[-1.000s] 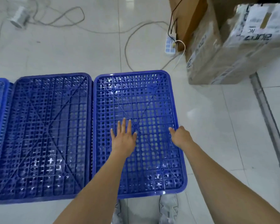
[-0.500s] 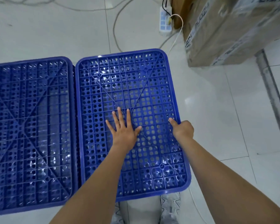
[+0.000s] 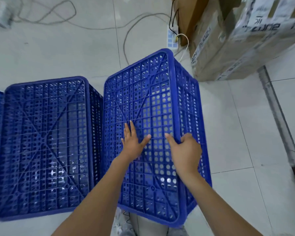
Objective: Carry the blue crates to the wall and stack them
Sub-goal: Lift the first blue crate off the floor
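Perforated blue plastic crate (image 3: 153,106), tilted: right hand (image 3: 186,150) clenched on its edge, left hand (image 3: 132,142) flat, released.

The two upturned blue perforated-grid crates, one at six o'clock (image 3: 153,116) and one at nine o'clock (image 3: 44,143), look like moulded glossy plastic, the pale tiled floor (image 3: 237,133) smooth and faintly shiny, and the brown taped boxes (image 3: 228,48) at one o'clock matt cardboard.

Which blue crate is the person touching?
The rightmost blue crate, the one tilted up. The left hand lies flat on its upturned bottom and the right hand grips its right edge. The middle crate beside it sits untouched.
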